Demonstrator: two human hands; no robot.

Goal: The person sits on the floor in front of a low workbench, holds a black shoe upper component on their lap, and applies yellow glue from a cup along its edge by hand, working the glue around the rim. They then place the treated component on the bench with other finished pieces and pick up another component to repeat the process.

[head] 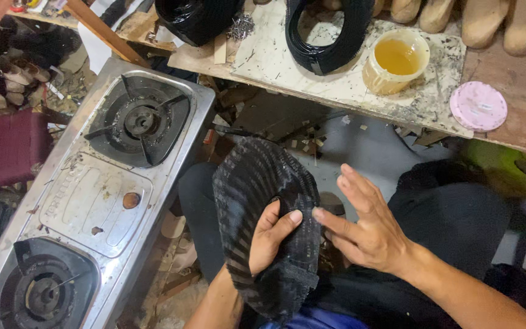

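Observation:
A dark ribbed shoe upper rests over my lap in the middle of the head view. My left hand grips it from below, thumb pressed on its right edge. My right hand is spread flat beside it, its fingertips touching the upper's right edge next to my left thumb. On the bench above stands a cream tub of amber glue with a pink round lid to its right.
A steel two-burner gas stove lies at my left. The scratched workbench at the top holds black coiled strips and a row of tan shoe lasts. Shoes and scraps litter the floor at far left.

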